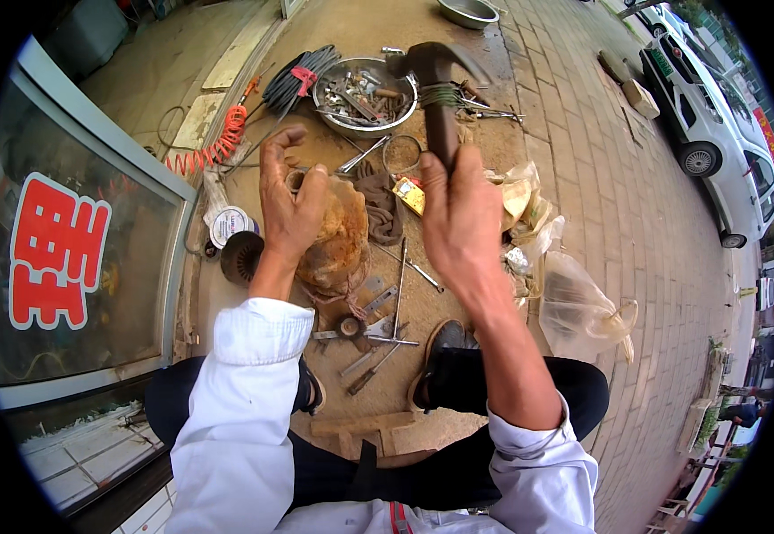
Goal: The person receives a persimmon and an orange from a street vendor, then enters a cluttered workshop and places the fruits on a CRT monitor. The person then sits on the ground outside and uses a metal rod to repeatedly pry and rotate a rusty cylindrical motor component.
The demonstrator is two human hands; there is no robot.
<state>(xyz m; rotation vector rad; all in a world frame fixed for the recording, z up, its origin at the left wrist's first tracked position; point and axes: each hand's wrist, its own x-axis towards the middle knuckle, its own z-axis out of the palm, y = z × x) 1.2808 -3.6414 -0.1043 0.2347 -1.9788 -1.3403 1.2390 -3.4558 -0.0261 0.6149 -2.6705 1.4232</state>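
Observation:
My right hand (465, 214) is wrapped round the handle of a claw hammer (441, 125), raised with its head up and wire bound below the head. My left hand (296, 209) is curled over a rusty brown block (341, 236), its fingers round a small round metal part (295, 181); most of that part is hidden by the fingers. The block's upright stump-like body stands on the ground in front of me. Beside it lie a dark rag (381, 203) and a yellow box (410, 195). Left of the block sits a dark toothed round part (242, 256).
A metal basin (366, 123) of tools and parts stands ahead, next to a coiled grey hose (294, 78) and an orange spiral hose (225, 142). A puller (350, 327) and a T-handle wrench (397, 307) lie near my feet. Plastic bags (578, 307) are at right; a glass door (84, 231) at left.

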